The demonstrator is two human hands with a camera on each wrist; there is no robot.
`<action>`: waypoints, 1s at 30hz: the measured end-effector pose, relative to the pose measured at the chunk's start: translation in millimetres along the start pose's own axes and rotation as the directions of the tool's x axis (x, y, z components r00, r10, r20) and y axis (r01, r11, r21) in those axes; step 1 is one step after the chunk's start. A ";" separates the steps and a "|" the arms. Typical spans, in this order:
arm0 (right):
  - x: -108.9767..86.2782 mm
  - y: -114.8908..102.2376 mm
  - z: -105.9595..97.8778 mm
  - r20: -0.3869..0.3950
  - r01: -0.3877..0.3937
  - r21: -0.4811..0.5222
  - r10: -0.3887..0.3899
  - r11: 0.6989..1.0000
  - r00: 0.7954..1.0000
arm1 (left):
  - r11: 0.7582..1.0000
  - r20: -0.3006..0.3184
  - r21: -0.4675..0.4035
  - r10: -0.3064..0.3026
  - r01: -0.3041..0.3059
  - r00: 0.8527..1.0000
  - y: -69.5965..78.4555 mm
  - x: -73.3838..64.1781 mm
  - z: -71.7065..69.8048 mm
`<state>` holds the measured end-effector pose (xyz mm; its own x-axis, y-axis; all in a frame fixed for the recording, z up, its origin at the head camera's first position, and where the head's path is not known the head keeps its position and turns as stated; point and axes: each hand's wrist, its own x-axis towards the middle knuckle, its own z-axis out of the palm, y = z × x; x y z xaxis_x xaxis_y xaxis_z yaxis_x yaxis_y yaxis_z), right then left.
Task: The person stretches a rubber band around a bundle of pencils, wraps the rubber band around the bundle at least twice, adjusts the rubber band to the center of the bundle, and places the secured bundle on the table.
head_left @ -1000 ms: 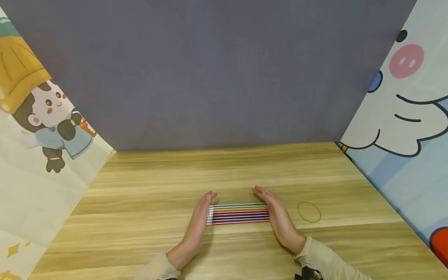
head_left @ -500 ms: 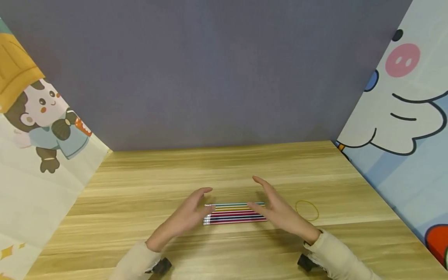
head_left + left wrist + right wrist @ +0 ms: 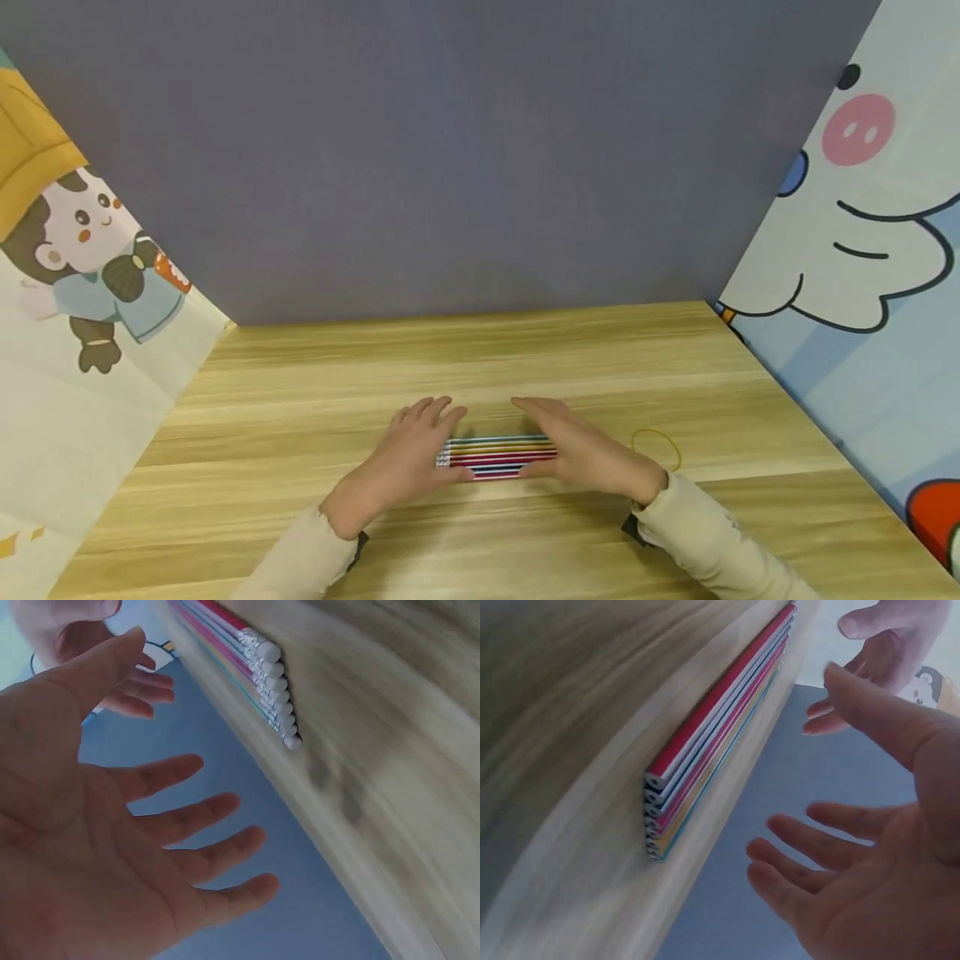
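Observation:
Several coloured pencils [image 3: 501, 457] lie side by side in a flat row on the table. Their white eraser ends [image 3: 279, 697] point left and their flat, unsharpened ends [image 3: 654, 817] point right. My left hand [image 3: 405, 462] is over the eraser side, fingers spread and thumb apart. Over the opposite ends is my right hand [image 3: 592, 454], its fingers loosely extended. Both wrist views show a gap between the palms and the pencils, with neither hand gripping them. From the head view, the hands partly cover the row's ends.
A thin yellow rubber band [image 3: 657, 431] lies on the wood-grain table [image 3: 480, 358], just right of my right hand. A grey panel [image 3: 480, 167] rises behind the table. Cartoon-printed sheets [image 3: 900, 275] stand along both sides.
A second ago both palms pressed upright against the row's two ends. They then moved apart and lifted off. Now the hands are closer together again, above the ends, thumbs toward the near side.

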<state>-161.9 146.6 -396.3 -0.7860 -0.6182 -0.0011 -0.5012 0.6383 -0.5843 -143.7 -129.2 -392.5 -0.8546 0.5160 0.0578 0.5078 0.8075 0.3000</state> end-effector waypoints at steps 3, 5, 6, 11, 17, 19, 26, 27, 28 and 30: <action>0.5 -1.0 2.7 0.014 0.028 -0.107 -0.027 0.994 1.000 | 0.999 0.020 0.038 0.015 -0.016 1.000 3.2 1.6 4.0; 0.2 -0.2 4.6 0.022 0.039 -0.152 -0.036 0.988 0.999 | 0.999 0.038 0.017 0.033 -0.034 0.999 3.2 2.0 7.1; 0.1 1.0 5.5 0.025 0.043 -0.173 -0.040 0.984 0.999 | 0.999 0.045 -0.007 0.048 -0.048 0.998 2.6 2.2 8.7; -0.8 9.4 7.8 0.040 0.043 -0.190 -0.036 0.981 0.999 | 0.985 0.080 -0.128 0.123 -0.113 0.989 -1.7 3.0 15.2; -0.5 16.4 7.8 0.047 0.039 -0.147 -0.032 0.988 0.998 | 0.957 0.139 -0.276 0.130 -0.088 0.982 -3.9 2.9 18.9; 1.3 17.7 8.4 0.041 0.042 -0.149 -0.036 0.988 0.999 | 0.946 0.154 -0.315 0.128 -0.074 0.980 -4.2 3.1 19.2; 6.9 21.8 11.1 0.030 0.056 -0.198 -0.051 0.979 0.998 | 0.967 0.078 -0.191 0.186 -0.168 0.979 -4.2 4.8 22.7; 7.3 22.0 11.1 0.030 0.055 -0.198 -0.050 0.979 0.998 | 0.970 0.068 -0.166 0.190 -0.176 0.979 -3.7 4.8 23.6; 7.4 22.1 11.1 0.033 0.055 -0.196 -0.049 0.979 0.998 | 0.973 0.060 -0.142 0.192 -0.182 0.980 -3.0 4.5 24.2; 7.7 22.2 11.0 0.037 0.051 -0.189 -0.045 0.981 0.998 | 0.976 0.047 -0.109 0.193 -0.187 0.980 -1.7 4.1 25.5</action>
<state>-175.1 150.9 -418.2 -0.7491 -0.6625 -0.0047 -0.5997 0.6811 -0.4200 -145.3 -121.2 -417.1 -0.7348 0.6747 0.0701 0.6438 0.6610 0.3855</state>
